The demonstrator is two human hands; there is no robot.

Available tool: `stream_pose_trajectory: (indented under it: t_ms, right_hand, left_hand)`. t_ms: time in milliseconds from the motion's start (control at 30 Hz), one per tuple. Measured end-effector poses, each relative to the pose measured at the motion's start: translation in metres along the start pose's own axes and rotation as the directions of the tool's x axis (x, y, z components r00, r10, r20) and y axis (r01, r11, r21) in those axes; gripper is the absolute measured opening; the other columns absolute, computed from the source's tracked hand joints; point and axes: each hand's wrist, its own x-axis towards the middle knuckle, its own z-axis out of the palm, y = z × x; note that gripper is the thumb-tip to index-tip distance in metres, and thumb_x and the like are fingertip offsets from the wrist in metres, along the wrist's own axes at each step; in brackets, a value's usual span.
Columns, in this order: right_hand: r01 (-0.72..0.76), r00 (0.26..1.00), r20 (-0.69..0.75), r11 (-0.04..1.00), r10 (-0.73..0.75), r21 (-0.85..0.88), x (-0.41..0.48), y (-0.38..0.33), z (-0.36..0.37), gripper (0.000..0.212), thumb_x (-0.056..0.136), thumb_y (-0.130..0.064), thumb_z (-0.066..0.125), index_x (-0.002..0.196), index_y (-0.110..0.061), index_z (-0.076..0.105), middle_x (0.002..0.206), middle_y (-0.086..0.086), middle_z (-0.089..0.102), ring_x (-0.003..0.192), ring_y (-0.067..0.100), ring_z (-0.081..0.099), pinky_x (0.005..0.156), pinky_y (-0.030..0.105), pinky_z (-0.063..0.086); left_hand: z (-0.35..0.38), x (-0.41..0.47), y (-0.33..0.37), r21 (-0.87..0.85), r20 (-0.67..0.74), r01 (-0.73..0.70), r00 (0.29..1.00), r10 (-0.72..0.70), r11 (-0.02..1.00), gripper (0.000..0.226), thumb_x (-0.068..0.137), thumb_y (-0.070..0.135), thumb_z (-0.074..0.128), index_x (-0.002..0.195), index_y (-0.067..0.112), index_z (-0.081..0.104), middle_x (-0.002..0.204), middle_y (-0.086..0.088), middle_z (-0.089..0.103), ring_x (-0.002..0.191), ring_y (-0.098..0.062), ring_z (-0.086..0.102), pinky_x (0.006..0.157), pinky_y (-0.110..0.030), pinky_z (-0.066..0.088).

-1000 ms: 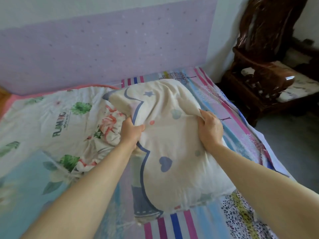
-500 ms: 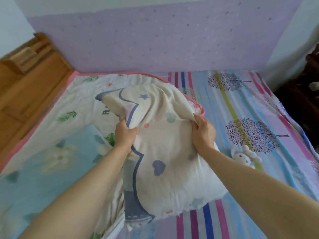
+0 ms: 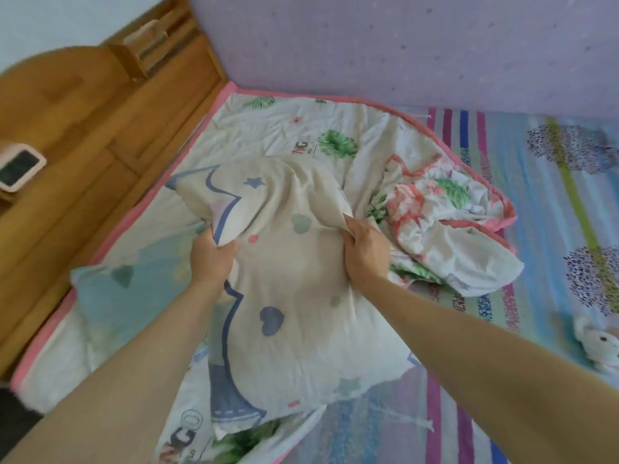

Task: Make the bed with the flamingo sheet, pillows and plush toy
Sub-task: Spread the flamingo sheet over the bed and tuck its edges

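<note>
Head view is showing both hands gripping one pillow (image 3: 294, 296). The left hand (image 3: 211, 259) is clenching a fold at its left edge, and the right hand (image 3: 366, 251) is pinching bunched cloth at its right edge. The pillow is hanging between them over the flamingo sheet (image 3: 284, 128), its long axis running from the person toward the wall, its far corner tipping left.

The headboard (image 3: 83, 145) is lying to the left of the hands, so the left hand is the nearer one. A second pillow (image 3: 134, 289) is lying flat beside the headboard, partly under the held one. The next move is probably a swing leftward, turning the long axis to run along the headboard.

The sheet's right side is sitting crumpled on the striped cover (image 3: 536, 202), not yet spread. The plush toy (image 3: 599, 343) is lying well apart at the right edge.

The headboard's cubby (image 3: 147, 38) is holding something pale that is too blurred to identify.
</note>
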Motion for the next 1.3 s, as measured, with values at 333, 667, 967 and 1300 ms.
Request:
stream_pose_trajectory:
  t_ms: [333, 667, 967, 1300]
  right_hand:
    - [-0.042, 0.985, 0.171, 0.974, 0.004, 0.221, 0.023, -0.089, 0.116, 0.045, 0.09, -0.007, 0.046, 0.13, -0.025, 0.058, 0.108, 0.007, 0.07, 0.101, 0.027, 0.061, 0.081, 0.029, 0.045]
    - [0.041, 0.604, 0.797, 0.998, 0.006, -0.038, -0.007, -0.053, 0.157, 0.062, 0.097, -0.01, 0.042, 0.152, -0.023, 0.015, 0.154, 0.007, 0.028, 0.135, 0.024, 0.035, 0.105, 0.028, 0.029]
    - [-0.241, 0.721, 0.655, 0.968, 0.224, -0.066, -0.025, 0.032, 0.113, 0.051, 0.094, -0.01, 0.046, 0.143, -0.025, 0.04, 0.136, 0.005, 0.051, 0.117, 0.022, 0.053, 0.088, 0.025, 0.041]
    - [-0.374, 0.816, 0.453, 0.926, 0.359, -0.059, -0.049, 0.171, 0.024, 0.045, 0.093, -0.01, 0.053, 0.136, -0.024, 0.049, 0.13, 0.004, 0.05, 0.096, 0.016, 0.058, 0.087, 0.024, 0.043]
  left_hand:
    - [-0.073, 0.089, -0.061, 0.146, -0.219, 0.022, 0.976, 0.011, 0.989, 0.025, 0.086, 0.011, 0.062, 0.106, -0.005, 0.058, 0.106, -0.029, 0.062, 0.098, -0.042, 0.058, 0.071, -0.035, 0.041]
    - [-0.062, 0.126, -0.134, 0.463, 0.215, -0.095, 0.977, -0.007, 0.881, 0.064, 0.084, 0.019, 0.069, 0.139, 0.001, 0.043, 0.134, -0.026, 0.05, 0.125, -0.039, 0.047, 0.107, -0.041, 0.035]
    - [0.068, 0.053, -0.112, 0.335, 0.499, -0.254, 0.865, 0.058, 0.907, 0.05, 0.086, 0.007, 0.065, 0.134, 0.008, 0.052, 0.131, -0.021, 0.052, 0.125, -0.032, 0.046, 0.103, -0.031, 0.032]
    - [0.208, -0.055, -0.07, 0.211, 0.723, -0.354, 0.684, 0.098, 0.911, 0.069, 0.087, 0.01, 0.064, 0.147, 0.018, 0.031, 0.144, -0.007, 0.043, 0.133, -0.021, 0.04, 0.106, -0.03, 0.032]
